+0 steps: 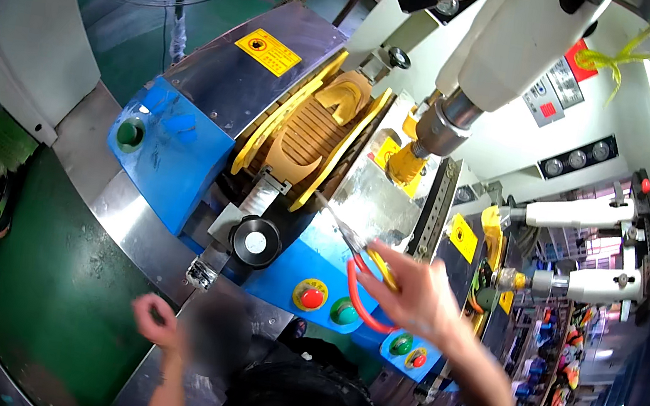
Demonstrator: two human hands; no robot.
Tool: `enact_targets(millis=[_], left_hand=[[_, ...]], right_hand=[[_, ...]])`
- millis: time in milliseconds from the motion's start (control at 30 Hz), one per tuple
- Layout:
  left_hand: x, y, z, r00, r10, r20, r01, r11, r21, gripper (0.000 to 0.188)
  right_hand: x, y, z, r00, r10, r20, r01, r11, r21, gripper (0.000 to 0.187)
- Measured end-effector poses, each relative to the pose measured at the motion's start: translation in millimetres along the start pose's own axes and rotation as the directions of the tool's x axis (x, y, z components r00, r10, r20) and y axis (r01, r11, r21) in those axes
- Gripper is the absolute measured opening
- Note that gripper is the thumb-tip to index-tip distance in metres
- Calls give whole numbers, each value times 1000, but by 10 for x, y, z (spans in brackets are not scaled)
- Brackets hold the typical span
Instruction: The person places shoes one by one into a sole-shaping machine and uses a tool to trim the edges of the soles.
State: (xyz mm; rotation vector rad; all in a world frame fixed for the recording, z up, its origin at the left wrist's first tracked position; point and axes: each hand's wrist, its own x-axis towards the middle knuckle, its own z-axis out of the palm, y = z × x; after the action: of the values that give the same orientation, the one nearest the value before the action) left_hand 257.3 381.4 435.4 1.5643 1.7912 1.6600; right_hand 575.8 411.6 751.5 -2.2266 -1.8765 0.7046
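While the right hand (412, 296) reaches over the blue control panel (307, 263), its grip is clenched around a pair of pliers (360, 280) with red looped handles and slim metal jaws pointing up-left toward the yellow shoe mould (315, 130). Those pliers hover just above the red button (312, 296) and green button (343, 312). Lower left, the left hand (155, 319) is loosely curled, holding nothing, above the steel rim beside the green belt (53, 280).

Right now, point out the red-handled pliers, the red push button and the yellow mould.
red-handled pliers (361, 297), head view, on the red handle loop.
red push button (312, 297), head view, on its cap.
yellow mould (315, 130), head view, on its ribbed centre.
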Motion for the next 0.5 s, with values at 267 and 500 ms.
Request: enact_targets(millis=[267,500], left_hand=[[1994,1776,1836,603,361,711,-164,929,-332,36],[1559,1700,3339,106,213,971,-231,955,-184,43]], right_hand=[[-812,166,714,978,202,44,-138,477,868,60],[-1135,109,965,950,311,-36,-28,198,980,52]])
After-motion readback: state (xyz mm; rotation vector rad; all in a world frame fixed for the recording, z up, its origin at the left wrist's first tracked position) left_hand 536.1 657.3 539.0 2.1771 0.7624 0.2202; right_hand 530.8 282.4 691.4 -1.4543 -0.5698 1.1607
